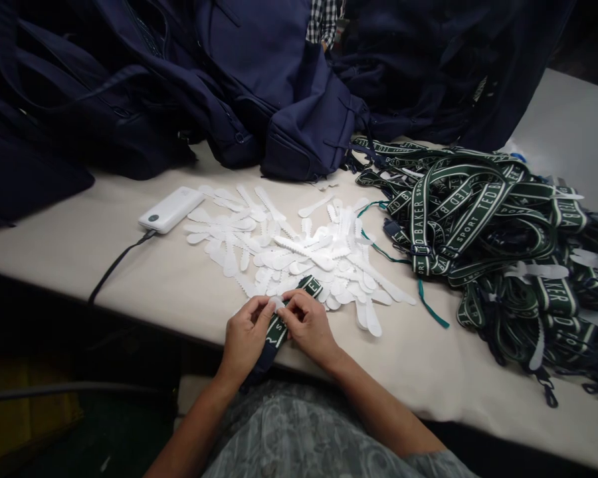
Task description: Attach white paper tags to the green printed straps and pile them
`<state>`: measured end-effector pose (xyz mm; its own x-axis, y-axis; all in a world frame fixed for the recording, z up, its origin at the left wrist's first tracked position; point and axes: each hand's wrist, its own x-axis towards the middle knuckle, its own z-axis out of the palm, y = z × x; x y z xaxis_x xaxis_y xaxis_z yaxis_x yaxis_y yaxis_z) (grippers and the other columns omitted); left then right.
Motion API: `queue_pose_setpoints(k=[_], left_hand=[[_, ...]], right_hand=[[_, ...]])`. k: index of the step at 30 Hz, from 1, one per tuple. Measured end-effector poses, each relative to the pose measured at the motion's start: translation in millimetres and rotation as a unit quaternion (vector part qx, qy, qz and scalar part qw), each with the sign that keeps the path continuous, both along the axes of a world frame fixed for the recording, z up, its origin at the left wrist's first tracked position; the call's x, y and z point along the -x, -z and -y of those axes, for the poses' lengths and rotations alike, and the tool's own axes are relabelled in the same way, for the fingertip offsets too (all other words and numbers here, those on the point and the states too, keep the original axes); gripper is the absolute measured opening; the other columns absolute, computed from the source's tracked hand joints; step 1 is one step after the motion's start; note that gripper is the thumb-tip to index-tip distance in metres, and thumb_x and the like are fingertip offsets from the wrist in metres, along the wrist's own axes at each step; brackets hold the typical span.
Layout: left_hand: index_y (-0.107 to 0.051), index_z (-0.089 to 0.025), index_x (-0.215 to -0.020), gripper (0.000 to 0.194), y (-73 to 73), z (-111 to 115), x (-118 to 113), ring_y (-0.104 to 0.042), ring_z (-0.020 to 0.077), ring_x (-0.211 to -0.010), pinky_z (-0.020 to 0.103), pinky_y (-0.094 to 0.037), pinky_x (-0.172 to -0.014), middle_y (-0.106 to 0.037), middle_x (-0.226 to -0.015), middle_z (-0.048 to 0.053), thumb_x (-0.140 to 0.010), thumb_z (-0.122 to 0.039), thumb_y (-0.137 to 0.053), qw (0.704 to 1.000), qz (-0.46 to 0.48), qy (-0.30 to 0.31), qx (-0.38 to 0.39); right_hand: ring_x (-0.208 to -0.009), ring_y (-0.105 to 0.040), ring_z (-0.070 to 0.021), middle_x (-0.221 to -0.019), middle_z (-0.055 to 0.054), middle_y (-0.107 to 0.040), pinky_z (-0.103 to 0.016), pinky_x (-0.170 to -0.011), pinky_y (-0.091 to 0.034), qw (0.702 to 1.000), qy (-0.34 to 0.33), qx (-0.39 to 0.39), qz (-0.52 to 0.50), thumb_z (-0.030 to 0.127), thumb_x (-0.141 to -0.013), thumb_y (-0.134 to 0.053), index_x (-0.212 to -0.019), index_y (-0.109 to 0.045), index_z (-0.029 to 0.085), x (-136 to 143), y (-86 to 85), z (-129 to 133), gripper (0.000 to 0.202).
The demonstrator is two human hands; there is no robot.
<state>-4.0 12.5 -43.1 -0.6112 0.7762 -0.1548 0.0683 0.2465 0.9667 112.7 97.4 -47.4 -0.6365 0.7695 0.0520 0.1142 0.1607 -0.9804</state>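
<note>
At the table's near edge, my left hand [245, 337] and my right hand [309, 325] meet with their fingers closed. Between the fingertips is a white serrated strip [278, 303], pinched from both sides. It lies across a folded green webbing strap [278, 330] with white lettering, whose dark end hangs toward my lap. The far end of this strap sticks out beyond my right fingers. How far the strip goes round the strap is hidden by my hands. Just beyond them spreads a loose pile of similar white strips [323, 255].
A heap of green lettered straps [458, 212] with dark clips covers the right side, some banded with white strips. A white power bank [172, 209] with a black cable lies left. Navy bags [289, 86] line the back, and a person in a checked sleeve [322, 20] stands beyond.
</note>
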Motion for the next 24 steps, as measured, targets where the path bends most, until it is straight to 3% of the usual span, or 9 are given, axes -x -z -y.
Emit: queue_pose_setpoints(k=[4,8,10,14,18,21,24], left_hand=[[-0.069,-0.017,-0.077,0.024,-0.1,-3,1,-0.06,0.0174,-0.075,0.024,-0.047,-0.071,-0.067,-0.075,0.001,-0.078,-0.041,-0.068,0.999,0.009,-0.036,-0.01],[-0.069,-0.016,-0.077,0.027,2.3,-2,1,-0.058,0.0161,-0.067,0.024,-0.048,-0.063,-0.066,-0.071,0.001,-0.077,-0.043,-0.068,0.997,0.046,-0.057,-0.016],[-0.069,-0.016,-0.078,0.028,4.4,-1,0,-0.058,0.0158,-0.066,0.024,-0.047,-0.061,-0.066,-0.072,0.001,-0.077,-0.044,-0.068,0.996,0.061,-0.069,-0.02],[-0.066,-0.016,-0.076,0.028,3.8,-1,-1,-0.056,0.0139,-0.063,0.022,-0.045,-0.058,-0.063,-0.068,-0.001,-0.076,-0.044,-0.069,0.993,0.073,-0.089,-0.027],[-0.062,-0.018,-0.078,0.027,-9.9,-6,2,-0.049,0.0114,-0.056,0.021,-0.042,-0.056,-0.055,-0.061,-0.004,-0.081,-0.044,-0.063,0.993,0.061,-0.09,-0.046],[-0.062,-0.019,-0.079,0.021,-20.0,-11,6,-0.05,0.0118,-0.06,0.022,-0.043,-0.061,-0.057,-0.065,-0.003,-0.083,-0.04,-0.063,0.994,0.021,-0.088,-0.056],[-0.066,-0.02,-0.093,0.019,-19.0,-10,11,-0.057,0.0144,-0.072,0.025,-0.046,-0.072,-0.064,-0.083,0.001,-0.081,-0.035,-0.065,0.995,-0.05,-0.078,-0.044]], right_hand=[[-0.055,-0.05,-0.0077,-0.102,-0.006,-0.063,-0.022,-0.046,-0.039,1.0,0.013,0.012,-0.012,0.028,-0.085,-0.062,-0.066,-0.05,0.018,2,5.4,3,0.025],[-0.042,-0.047,-0.0082,-0.069,0.004,-0.058,-0.021,-0.04,-0.037,0.996,0.026,0.08,0.005,0.03,-0.082,-0.067,-0.089,-0.056,0.021,6,8.6,4,0.015],[-0.041,-0.045,-0.0083,-0.065,0.005,-0.055,-0.021,-0.039,-0.036,0.995,0.022,0.097,0.004,0.03,-0.081,-0.068,-0.091,-0.058,0.021,8,7.9,1,0.017],[-0.056,-0.052,-0.0105,-0.081,0.0,-0.063,-0.023,-0.052,-0.044,0.999,0.013,0.038,0.007,0.026,-0.08,-0.069,-0.085,-0.068,0.019,12,5.5,-5,0.009],[-0.077,-0.062,-0.0165,-0.081,-0.003,-0.068,-0.028,-0.073,-0.048,0.998,0.004,-0.052,0.023,0.016,-0.081,-0.065,-0.079,-0.073,0.02,16,4.7,-6,0.009],[-0.077,-0.063,-0.0167,-0.081,-0.004,-0.069,-0.028,-0.073,-0.048,0.998,0.011,-0.061,0.021,0.013,-0.081,-0.063,-0.079,-0.073,0.02,18,3.9,-5,0.013],[-0.076,-0.063,-0.0166,-0.081,-0.003,-0.068,-0.027,-0.072,-0.048,0.999,0.004,-0.052,0.006,0.013,-0.08,-0.064,-0.078,-0.072,0.019,16,3.1,-6,0.011]])
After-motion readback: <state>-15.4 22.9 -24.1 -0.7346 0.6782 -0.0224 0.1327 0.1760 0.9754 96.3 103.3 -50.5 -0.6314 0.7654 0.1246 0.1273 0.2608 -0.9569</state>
